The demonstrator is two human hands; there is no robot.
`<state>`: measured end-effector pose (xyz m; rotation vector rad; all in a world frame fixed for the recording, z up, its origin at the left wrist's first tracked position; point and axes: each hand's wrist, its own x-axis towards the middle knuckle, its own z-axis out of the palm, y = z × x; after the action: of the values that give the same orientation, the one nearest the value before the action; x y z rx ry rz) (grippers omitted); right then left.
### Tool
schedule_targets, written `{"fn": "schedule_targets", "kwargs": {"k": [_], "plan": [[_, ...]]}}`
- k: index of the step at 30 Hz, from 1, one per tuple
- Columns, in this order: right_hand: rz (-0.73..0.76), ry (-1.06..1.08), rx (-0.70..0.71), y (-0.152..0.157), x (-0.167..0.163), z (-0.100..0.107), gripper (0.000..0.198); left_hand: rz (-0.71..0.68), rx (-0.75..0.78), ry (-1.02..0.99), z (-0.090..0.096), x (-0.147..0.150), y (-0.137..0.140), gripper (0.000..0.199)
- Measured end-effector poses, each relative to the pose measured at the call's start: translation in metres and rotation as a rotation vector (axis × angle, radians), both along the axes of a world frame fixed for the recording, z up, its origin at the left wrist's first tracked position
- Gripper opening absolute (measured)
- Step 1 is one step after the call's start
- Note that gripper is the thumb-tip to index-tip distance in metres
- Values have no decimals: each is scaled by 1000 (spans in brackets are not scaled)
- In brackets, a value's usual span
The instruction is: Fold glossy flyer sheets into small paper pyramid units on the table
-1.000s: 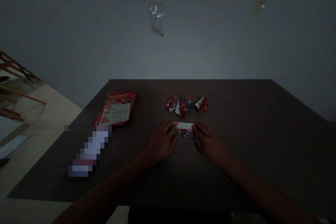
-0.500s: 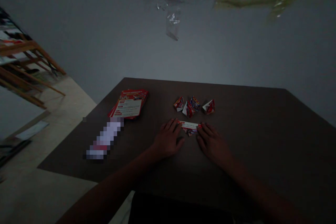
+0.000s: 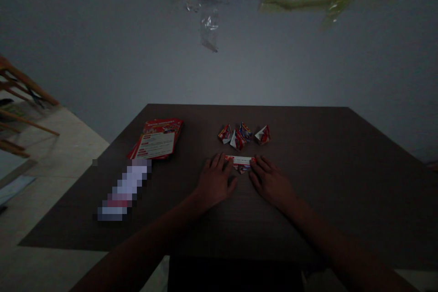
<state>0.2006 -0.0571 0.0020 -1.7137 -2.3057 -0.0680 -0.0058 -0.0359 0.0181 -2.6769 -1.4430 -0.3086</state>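
Note:
A folded piece of printed paper [image 3: 241, 161], red and white with a pointed lower part, lies flat on the dark table [image 3: 308, 146]. My left hand [image 3: 215, 181] rests on its left end, fingers stretched out and pressing down. On the right end lie the fingers of my right hand [image 3: 272, 181], also extended. Both ends of the paper are hidden under the fingertips. Just beyond it stand several small folded paper pieces: one [image 3: 226, 134] at the left, one [image 3: 238, 140] in front, a bluish one [image 3: 245, 131] behind, and one [image 3: 263, 135] apart to the right.
A stack of red printed leaflets [image 3: 157, 139] lies at the table's left. Nearer to me is a pixelated pale oblong thing [image 3: 125, 189] I cannot make out. The table's far edge is by a grey wall [image 3: 273, 64] with tape [image 3: 301, 2]. Wooden furniture [image 3: 27, 82] stands far left.
The camera view has turned a little to the right, so everything sits further left. Both hands stay flat on the folded paper with hardly any movement.

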Motion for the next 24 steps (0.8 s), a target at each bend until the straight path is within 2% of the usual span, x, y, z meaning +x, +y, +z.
{"fn": "schedule_targets", "kwargs": {"k": [8,19,24], "plan": [[8,-35,-16,-3,-4,5,46,-42,-25,3,-1,-5,-1,55],[94,-29,-91,-5,-1,4,46,-155,-105,20,3,-17,2,54],[103,-9,-105,-6,1,5,46,-158,-95,13,4,-15,0,54]]}}
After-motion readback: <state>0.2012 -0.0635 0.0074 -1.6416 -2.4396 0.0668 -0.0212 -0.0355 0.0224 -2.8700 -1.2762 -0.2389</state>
